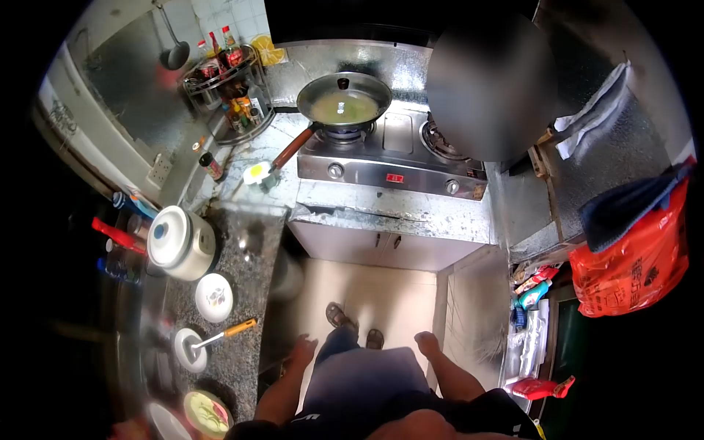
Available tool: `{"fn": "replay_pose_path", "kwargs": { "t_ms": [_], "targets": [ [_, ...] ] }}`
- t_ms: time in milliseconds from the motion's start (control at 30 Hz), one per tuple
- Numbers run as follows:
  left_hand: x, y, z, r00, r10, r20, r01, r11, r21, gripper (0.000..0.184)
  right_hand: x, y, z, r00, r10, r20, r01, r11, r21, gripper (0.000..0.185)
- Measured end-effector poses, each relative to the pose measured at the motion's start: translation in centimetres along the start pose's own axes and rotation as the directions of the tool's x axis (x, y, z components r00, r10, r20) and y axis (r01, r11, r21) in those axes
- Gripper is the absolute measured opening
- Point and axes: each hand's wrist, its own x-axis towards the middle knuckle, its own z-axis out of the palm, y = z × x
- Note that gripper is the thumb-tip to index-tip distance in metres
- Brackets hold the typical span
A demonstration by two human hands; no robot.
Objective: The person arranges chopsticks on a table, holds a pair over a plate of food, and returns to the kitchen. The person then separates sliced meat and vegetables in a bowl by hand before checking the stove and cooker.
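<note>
My left hand (pixel 302 350) hangs low beside the granite counter, fingers slightly apart, with nothing visible in it. On the other side of my body, my right hand (pixel 427 343) hangs over the floor, loosely open, its fingers partly hidden; no object shows in it. Nearest to the left hand, a spatula with an orange handle (pixel 239 328) rests on a small white dish (pixel 189 353). Farther off, a lidded frying pan (pixel 345 103) sits on the left burner of the gas stove (pixel 367 174). Pale liquid shows through its glass lid.
A rice cooker (pixel 202 246), a white plate (pixel 214 297) and a patterned bowl (pixel 207 413) line the left counter. Bottles fill a corner rack (pixel 238 110). A red plastic bag (pixel 631 264) hangs at right. Cabinet doors (pixel 389 246) stand below the stove.
</note>
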Motion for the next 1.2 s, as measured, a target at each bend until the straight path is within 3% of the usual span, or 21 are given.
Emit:
{"fn": "replay_pose_path", "kwargs": {
  "t_ms": [33,67,167,267,300,367,400,500,567,600,667,700,767,800,867,900,967,1033,1100,1133,1200],
  "targets": [
    [1.3,1.9,-1.7,0.996,-0.091,0.009,0.091,0.976,-0.198,0.045,0.5,1.4,0.7,0.997,-0.070,0.036,0.074,0.989,-0.131,0.025],
    [3.2,3.1,-3.0,0.984,-0.174,0.032,0.173,0.905,-0.388,0.046,1.7,4.8,2.5,0.980,-0.078,0.184,0.150,0.897,-0.417,0.025],
    [7.8,4.7,-5.1,0.987,-0.150,0.055,0.158,0.863,-0.480,0.046,1.4,6.3,1.5,0.971,-0.115,0.210,0.216,0.801,-0.559,0.021],
    [11.6,4.0,-5.1,0.994,-0.100,0.048,0.111,0.905,-0.411,0.045,3.3,6.5,0.5,0.986,-0.130,0.100,0.164,0.786,-0.596,0.018],
    [12.9,1.9,-3.4,0.993,-0.104,0.054,0.117,0.907,-0.404,0.045,4.9,3.8,-1.2,0.962,0.142,0.233,0.026,0.801,-0.598,0.022],
    [15.8,-3.1,0.5,0.985,0.174,0.003,-0.168,0.956,-0.242,0.047,7.8,3.7,-0.8,0.979,-0.019,0.202,0.125,0.841,-0.526,0.020],
    [14.4,1.7,-5.3,0.996,-0.028,0.090,0.057,0.941,-0.333,0.047,9.6,3.7,-0.6,0.977,-0.152,0.147,0.203,0.868,-0.453,0.019],
    [12.6,1.2,-4.9,0.993,-0.120,-0.021,0.116,0.985,-0.130,0.046,13.8,1.1,-0.7,0.915,-0.404,0.018,0.395,0.883,-0.253,0.018],
    [11.0,-1.4,-2.1,0.971,-0.231,0.066,0.237,0.966,-0.101,0.045,17.4,-1.3,-2.0,0.931,-0.305,0.202,0.361,0.856,-0.370,0.019],
    [9.5,-2.3,-1.0,0.966,-0.248,0.067,0.254,0.962,-0.101,0.045,18.9,-2.0,-2.8,0.917,-0.325,0.229,0.390,0.852,-0.351,0.019],
    [6.3,-3.3,0.7,0.854,-0.414,0.316,0.491,0.841,-0.226,0.045,20.9,-4.4,-4.8,0.914,-0.308,0.263,0.374,0.890,-0.259,0.020],
    [4.9,-3.1,2.1,0.853,-0.423,0.307,0.498,0.835,-0.235,0.045,22.3,-4.0,-4.9,0.908,-0.321,0.270,0.390,0.883,-0.260,0.020],
    [1.1,-1.8,3.9,0.926,-0.359,-0.117,0.345,0.930,-0.125,0.042,24.1,-2.8,-4.8,0.894,-0.282,0.349,0.388,0.876,-0.287,0.020],
    [-0.2,-0.1,3.8,0.917,-0.380,-0.119,0.364,0.921,-0.135,0.042,24.3,-2.9,-5.7,0.908,-0.237,0.346,0.339,0.901,-0.272,0.020],
    [-1.4,7.1,-0.4,0.606,-0.792,0.077,0.668,0.453,-0.590,0.041,25.5,-1.1,-5.7,0.824,-0.304,0.479,0.498,0.792,-0.353,0.020],
    [-1.7,9.2,-1.1,0.545,-0.829,0.129,0.667,0.334,-0.666,0.042,26.3,0.8,-5.0,0.734,-0.330,0.593,0.626,0.667,-0.405,0.020],
    [-4.0,11.1,0.4,0.548,-0.835,0.049,0.534,0.304,-0.789,0.043,27.0,4.3,-3.8,0.677,-0.329,0.659,0.696,0.578,-0.427,0.018],
    [-5.2,13.4,0.2,0.459,-0.884,0.089,0.561,0.211,-0.801,0.041,27.5,4.3,-4.3,0.638,-0.270,0.721,0.727,0.518,-0.450,0.019],
    [-7.0,14.2,2.1,0.380,-0.918,0.113,0.597,0.150,-0.788,0.041,28.5,6.2,-2.1,0.676,-0.374,0.635,0.701,0.592,-0.397,0.020],
    [-9.0,12.4,5.9,0.407,-0.913,0.037,0.584,0.228,-0.779,0.042,28.9,2.8,-3.5,0.578,-0.191,0.793,0.741,0.529,-0.413,0.029],
    [-11.6,11.1,10.4,0.319,-0.947,0.034,0.602,0.174,-0.779,0.042,28.7,0.0,-4.1,0.508,-0.241,0.827,0.810,0.461,-0.363,0.029]
  ]
}}
